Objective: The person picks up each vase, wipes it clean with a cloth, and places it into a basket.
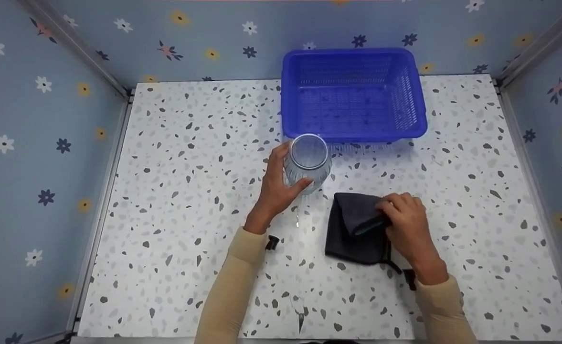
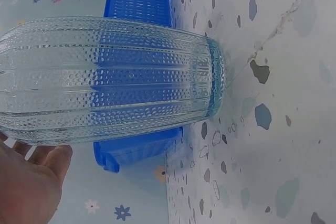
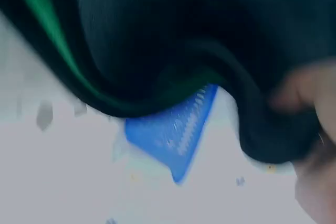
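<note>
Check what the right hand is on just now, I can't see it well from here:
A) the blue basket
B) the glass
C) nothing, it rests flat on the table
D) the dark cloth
D: in the head view the right hand pinches a fold of the dark cloth lying on the table, while the left hand grips the glass in front of the blue basket.

The glass (image 1: 308,162) is held by the left hand (image 1: 276,188), just before the basket (image 1: 417,125). The cloth (image 1: 355,229) is gripped to its right by the right hand (image 1: 405,220).

Bright even light, soft shadows; right wrist view v. blurred.
</note>
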Tool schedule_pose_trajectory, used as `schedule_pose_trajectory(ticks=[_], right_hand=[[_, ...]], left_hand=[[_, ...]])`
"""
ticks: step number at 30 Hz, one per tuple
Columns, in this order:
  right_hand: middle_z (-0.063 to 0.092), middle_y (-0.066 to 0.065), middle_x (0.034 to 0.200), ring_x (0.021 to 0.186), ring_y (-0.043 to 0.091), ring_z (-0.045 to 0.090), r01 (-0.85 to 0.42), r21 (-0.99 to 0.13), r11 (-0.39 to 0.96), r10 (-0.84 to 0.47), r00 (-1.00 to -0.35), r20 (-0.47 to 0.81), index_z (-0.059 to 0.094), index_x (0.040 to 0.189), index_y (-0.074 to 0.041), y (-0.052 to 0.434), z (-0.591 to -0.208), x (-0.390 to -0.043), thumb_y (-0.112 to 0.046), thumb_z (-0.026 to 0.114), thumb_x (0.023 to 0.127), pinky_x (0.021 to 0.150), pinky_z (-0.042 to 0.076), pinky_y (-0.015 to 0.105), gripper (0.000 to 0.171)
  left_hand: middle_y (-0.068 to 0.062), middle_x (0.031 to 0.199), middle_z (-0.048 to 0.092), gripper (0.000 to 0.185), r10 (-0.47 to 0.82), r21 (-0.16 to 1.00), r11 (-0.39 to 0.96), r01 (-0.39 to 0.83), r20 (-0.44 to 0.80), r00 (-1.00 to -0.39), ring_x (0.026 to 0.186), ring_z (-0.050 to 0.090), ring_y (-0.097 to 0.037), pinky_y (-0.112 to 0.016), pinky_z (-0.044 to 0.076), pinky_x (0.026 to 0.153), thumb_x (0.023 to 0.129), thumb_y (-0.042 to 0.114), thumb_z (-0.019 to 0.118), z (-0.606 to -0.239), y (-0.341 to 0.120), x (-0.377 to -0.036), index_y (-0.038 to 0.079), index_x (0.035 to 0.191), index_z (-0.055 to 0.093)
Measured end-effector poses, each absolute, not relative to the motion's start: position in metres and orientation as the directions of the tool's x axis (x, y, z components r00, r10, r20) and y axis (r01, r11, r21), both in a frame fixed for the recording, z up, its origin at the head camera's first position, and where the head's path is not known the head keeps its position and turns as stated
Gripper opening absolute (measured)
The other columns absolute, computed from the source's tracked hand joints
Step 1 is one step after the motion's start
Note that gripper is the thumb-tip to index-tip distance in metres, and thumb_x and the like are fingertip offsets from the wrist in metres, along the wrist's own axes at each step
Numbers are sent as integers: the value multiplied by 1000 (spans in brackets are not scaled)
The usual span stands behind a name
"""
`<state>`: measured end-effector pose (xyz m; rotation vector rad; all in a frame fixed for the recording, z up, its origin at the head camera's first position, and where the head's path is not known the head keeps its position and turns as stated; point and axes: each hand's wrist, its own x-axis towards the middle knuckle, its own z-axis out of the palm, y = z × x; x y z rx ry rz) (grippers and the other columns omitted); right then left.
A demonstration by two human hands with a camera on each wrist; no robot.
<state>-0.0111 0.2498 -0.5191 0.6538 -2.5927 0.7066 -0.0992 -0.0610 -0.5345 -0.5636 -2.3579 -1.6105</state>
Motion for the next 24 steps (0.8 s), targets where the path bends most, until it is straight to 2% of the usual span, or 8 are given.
schedule_pose_trajectory(ticks=[2,4,7,10,14,17,19,24], right_hand=[[66,11,97,86,33,59,-551,-340,762,-465,-831,305,72,99,-3,252,-521,0,25,71,63,75,46,48,45],[64,10,98,87,31,60,-546,-359,757,-543,-831,120,72,104,-2,251,-525,11,15,82,67,77,51,47,42],[62,10,103,92,29,60,-483,-412,773,-560,-824,-85,70,111,-3,248,-528,22,4,90,73,81,54,47,43],[62,11,109,98,29,61,-409,-477,778,-537,-827,-168,70,117,-2,248,-522,20,-3,91,79,87,54,49,44],[65,15,116,106,32,65,-370,-517,772,-493,-862,-120,71,122,1,255,-505,0,-8,85,89,94,55,53,38],[66,21,120,112,39,64,-368,-521,770,-414,-910,31,70,122,4,266,-496,-24,-5,81,92,98,53,55,33],[65,24,124,115,43,62,-375,-519,768,-349,-925,152,68,123,6,274,-493,-45,-1,79,93,101,50,57,33],[58,29,140,128,48,55,-426,-446,787,-263,-886,382,63,134,6,287,-497,-96,5,77,93,109,43,60,44]], left_hand=[[-18,159,41,97,187,839,327,435,393,-900,148,42,-32,-53,40,117,93,72,65,-534,-61,-99,3,155,37],[-18,159,40,97,187,837,330,436,394,-900,148,43,-33,-54,40,117,93,73,64,-534,-60,-99,2,154,37],[-18,159,41,97,183,836,334,436,396,-900,148,43,-34,-54,40,117,93,74,63,-534,-60,-98,2,153,37],[-18,159,41,94,185,836,337,433,393,-901,148,43,-34,-54,40,118,94,69,67,-534,-61,-98,2,153,37],[-19,159,41,93,182,835,348,426,386,-904,147,43,-34,-53,40,118,94,67,68,-534,-62,-97,2,153,37],[-19,159,41,95,180,830,358,428,389,-904,147,43,-34,-53,40,118,94,69,67,-533,-62,-97,1,153,37],[-19,159,41,93,178,826,363,431,393,-902,147,43,-34,-53,41,117,95,64,70,-533,-62,-97,1,154,36],[-17,161,41,90,175,832,368,415,376,-910,147,44,-32,-52,42,117,91,46,80,-532,-60,-98,3,156,35]])
